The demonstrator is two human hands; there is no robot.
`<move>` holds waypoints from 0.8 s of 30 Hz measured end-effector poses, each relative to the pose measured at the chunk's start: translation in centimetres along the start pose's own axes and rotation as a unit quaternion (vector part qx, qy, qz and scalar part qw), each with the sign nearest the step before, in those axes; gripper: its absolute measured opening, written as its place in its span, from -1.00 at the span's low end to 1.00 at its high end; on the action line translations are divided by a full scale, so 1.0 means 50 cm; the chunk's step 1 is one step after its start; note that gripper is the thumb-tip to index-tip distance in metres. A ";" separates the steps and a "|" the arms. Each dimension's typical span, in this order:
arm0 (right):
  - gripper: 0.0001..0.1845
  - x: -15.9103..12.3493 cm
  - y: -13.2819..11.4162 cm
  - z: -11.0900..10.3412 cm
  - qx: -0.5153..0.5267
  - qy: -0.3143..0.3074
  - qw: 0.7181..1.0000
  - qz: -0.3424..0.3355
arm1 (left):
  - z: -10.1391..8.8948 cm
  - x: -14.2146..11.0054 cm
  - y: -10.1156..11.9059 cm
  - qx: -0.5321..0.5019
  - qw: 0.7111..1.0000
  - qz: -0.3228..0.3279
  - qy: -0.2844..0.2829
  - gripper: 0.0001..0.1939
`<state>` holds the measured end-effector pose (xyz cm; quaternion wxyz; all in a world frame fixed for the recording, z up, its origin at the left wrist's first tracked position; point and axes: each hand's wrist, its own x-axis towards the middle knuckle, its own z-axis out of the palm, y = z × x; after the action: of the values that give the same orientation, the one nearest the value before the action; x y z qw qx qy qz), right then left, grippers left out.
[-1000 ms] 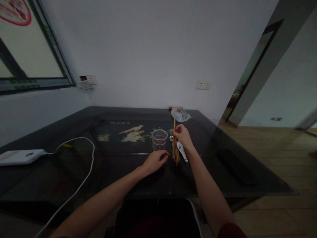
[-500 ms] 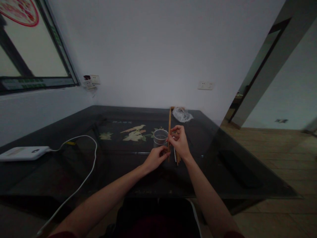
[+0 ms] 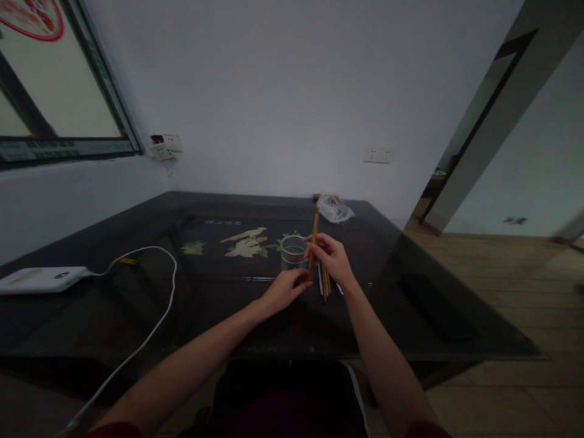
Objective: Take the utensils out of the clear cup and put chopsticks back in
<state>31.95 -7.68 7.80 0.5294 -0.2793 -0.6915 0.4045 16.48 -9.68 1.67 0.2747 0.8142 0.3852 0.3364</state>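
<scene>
My right hand (image 3: 333, 258) is closed, its fingertips pinching slender brown wooden chopsticks (image 3: 316, 222) that point up and lean slightly right. At their lower end my left hand (image 3: 285, 289) is closed, thumb and fingers pressed around the tip. Just left of the chopsticks stands a clear plastic cup (image 3: 292, 246), partly behind my left hand. Beneath my right hand several more brown chopsticks (image 3: 325, 286) lie on the table, next to a thin white stick (image 3: 320, 283). My fingers hide how many chopsticks are held.
A crumpled clear plastic bag (image 3: 335, 208) lies at the back of the dark glossy table (image 3: 219, 316). On the left is a white power bank (image 3: 43, 280) with a white cable (image 3: 174, 274) trailing off the front edge. A flat black object (image 3: 435, 307) rests at the right.
The chopsticks' upper end has come down and tipped a little to the right. My right fingers have shifted their grip, while my left hand stays near the lower end.
</scene>
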 end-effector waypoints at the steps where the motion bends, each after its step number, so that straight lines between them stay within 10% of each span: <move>1: -0.74 0.000 0.001 -0.001 -0.005 0.008 1.000 0.000 | -0.001 0.000 -0.002 0.011 1.000 0.003 0.001 -0.80; 24: -0.71 -0.003 0.014 -0.014 -0.127 0.056 0.990 -0.039 | -0.002 0.004 -0.028 0.111 0.994 0.002 -0.017 -0.83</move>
<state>32.63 -7.24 7.18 0.5429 -0.3389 -0.7170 0.2762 15.88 -8.71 0.83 0.1881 0.8464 0.4135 0.2780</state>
